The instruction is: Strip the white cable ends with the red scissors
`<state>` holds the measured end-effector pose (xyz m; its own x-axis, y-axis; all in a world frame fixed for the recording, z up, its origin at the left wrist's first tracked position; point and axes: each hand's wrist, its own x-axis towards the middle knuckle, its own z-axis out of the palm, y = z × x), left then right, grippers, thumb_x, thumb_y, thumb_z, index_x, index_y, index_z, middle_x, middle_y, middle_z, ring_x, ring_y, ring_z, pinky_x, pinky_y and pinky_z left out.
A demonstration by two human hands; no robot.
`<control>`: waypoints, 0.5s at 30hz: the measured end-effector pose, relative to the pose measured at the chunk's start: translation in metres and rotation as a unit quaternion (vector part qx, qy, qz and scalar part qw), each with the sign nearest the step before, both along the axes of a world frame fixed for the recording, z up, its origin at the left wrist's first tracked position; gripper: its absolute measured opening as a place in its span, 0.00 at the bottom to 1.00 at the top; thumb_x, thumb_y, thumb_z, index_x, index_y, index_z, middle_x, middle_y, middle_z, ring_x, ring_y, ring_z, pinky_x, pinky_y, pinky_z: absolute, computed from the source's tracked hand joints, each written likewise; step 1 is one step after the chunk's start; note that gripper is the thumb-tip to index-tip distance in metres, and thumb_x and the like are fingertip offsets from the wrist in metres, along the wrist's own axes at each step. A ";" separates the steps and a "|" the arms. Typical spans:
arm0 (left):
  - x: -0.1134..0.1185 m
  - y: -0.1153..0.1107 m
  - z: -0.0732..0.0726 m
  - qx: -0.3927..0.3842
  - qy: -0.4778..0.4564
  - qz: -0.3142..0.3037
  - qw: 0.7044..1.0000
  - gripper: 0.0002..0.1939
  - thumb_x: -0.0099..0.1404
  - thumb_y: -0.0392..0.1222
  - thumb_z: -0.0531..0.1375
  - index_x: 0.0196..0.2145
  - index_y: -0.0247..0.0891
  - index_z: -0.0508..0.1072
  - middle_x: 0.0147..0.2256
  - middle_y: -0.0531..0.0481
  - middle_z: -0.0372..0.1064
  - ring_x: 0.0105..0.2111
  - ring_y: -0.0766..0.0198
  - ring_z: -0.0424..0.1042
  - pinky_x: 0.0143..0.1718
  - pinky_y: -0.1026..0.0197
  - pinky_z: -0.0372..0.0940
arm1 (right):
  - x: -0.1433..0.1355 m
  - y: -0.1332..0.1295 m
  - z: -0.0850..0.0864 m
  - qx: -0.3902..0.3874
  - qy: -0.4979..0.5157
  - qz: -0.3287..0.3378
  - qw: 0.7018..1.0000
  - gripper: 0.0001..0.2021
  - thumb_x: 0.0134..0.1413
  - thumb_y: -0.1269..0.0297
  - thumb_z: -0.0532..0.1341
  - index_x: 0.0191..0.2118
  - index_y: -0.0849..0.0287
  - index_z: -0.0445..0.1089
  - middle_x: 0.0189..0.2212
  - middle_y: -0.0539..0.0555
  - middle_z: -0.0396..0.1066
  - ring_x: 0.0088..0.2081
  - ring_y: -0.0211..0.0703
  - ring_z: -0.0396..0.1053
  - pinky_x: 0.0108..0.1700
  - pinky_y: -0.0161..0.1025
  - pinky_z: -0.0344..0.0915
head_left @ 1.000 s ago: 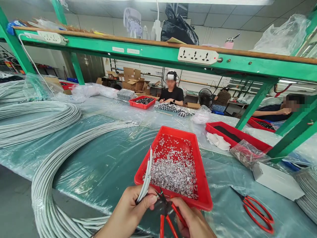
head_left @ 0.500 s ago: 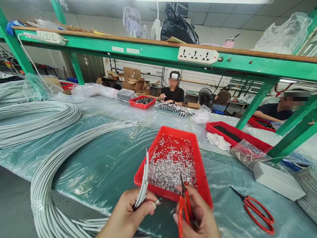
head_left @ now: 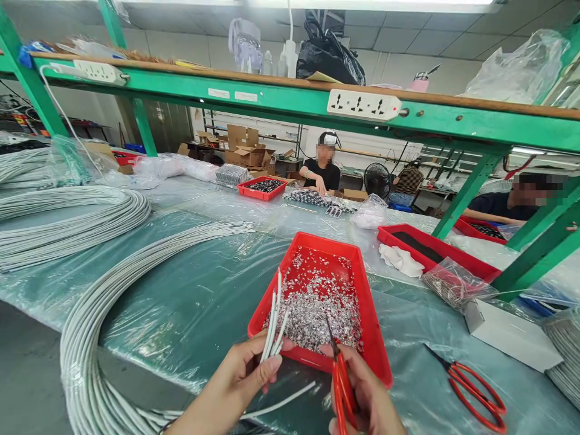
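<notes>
- The left hand (head_left: 238,383) is low in the picture, and its fingers (head_left: 267,366) pinch a small bunch of thin white wire ends (head_left: 275,317)
- The wire ends stick up from the hand and spread a little over the near left edge of the red plastic tray (head_left: 376,350)
- One more thin white wire (head_left: 281,402) lies loose just under the left hand, going off to the right
- The right hand (head_left: 367,396) is closed around a pair of red-handled scissors (head_left: 339,377)
- The scissor blades are shut and point up over the near edge of the tray, close to the wire ends but not touching them
- The tray sits on the surface (head_left: 181,302), which has a clear plastic sheet over green, right in front of both hands
- A pile of tiny shiny silver metal bits (head_left: 317,302) lies in the tray
- A long bundle of grey-white cables (head_left: 86,338) curves over the surface on the left and runs down near the left hand
- A second pair of red-handled scissors (head_left: 471,386) lies flat on the surface to the right of the tray, well apart from the hands
- A white cloth (head_left: 401,258) lies next to another red tray (head_left: 435,248) farther back on the right
- A person in a black shirt (head_left: 322,172) sits on the far side of the surface, with a small red tray (head_left: 261,187) close by
</notes>
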<state>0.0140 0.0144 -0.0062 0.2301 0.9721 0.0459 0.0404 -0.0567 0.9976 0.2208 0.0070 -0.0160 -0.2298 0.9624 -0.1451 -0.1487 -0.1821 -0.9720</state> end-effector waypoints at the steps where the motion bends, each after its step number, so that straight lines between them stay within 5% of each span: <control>1: 0.001 0.000 -0.001 -0.019 -0.018 0.006 1.000 0.21 0.57 0.57 0.59 0.32 0.33 0.73 0.24 0.52 0.62 0.24 0.68 0.61 0.24 0.68 0.59 | 0.002 0.002 -0.001 -0.041 -0.020 0.017 0.999 0.27 0.36 0.50 0.67 0.47 0.51 0.68 0.24 0.47 0.64 0.20 0.31 0.53 0.23 0.29 0.56; 4: 0.003 0.000 -0.005 -0.050 -0.039 0.039 0.997 0.21 0.53 0.56 0.63 0.26 0.33 0.68 0.18 0.57 0.57 0.18 0.72 0.57 0.21 0.70 0.56 | 0.003 0.008 -0.001 -0.083 -0.114 0.115 0.983 0.23 0.44 0.44 0.59 0.43 0.53 0.72 0.18 0.47 0.62 0.20 0.34 0.55 0.25 0.32 0.56; 7: 0.005 0.000 -0.009 -0.031 -0.003 0.036 0.999 0.21 0.54 0.57 0.61 0.27 0.33 0.67 0.19 0.58 0.54 0.17 0.73 0.52 0.18 0.70 0.53 | 0.001 0.012 -0.001 0.008 -0.224 0.194 0.955 0.22 0.46 0.47 0.58 0.45 0.53 0.71 0.18 0.47 0.62 0.23 0.38 0.57 0.28 0.33 0.55; 11: 0.007 0.000 -0.010 -0.005 0.013 0.027 1.000 0.20 0.56 0.56 0.60 0.26 0.34 0.66 0.19 0.59 0.51 0.18 0.72 0.49 0.18 0.70 0.50 | 0.002 0.012 -0.003 0.043 -0.275 0.223 0.934 0.23 0.58 0.48 0.45 0.47 0.54 0.69 0.19 0.49 0.63 0.25 0.39 0.59 0.29 0.33 0.57; 15: 0.006 0.001 -0.007 0.015 0.003 0.019 1.000 0.17 0.57 0.53 0.60 0.25 0.34 0.66 0.21 0.57 0.53 0.20 0.71 0.50 0.19 0.69 0.51 | 0.006 0.007 -0.010 0.084 -0.305 0.221 0.923 0.23 0.51 0.50 0.57 0.52 0.53 0.65 0.25 0.49 0.66 0.30 0.41 0.63 0.36 0.33 0.61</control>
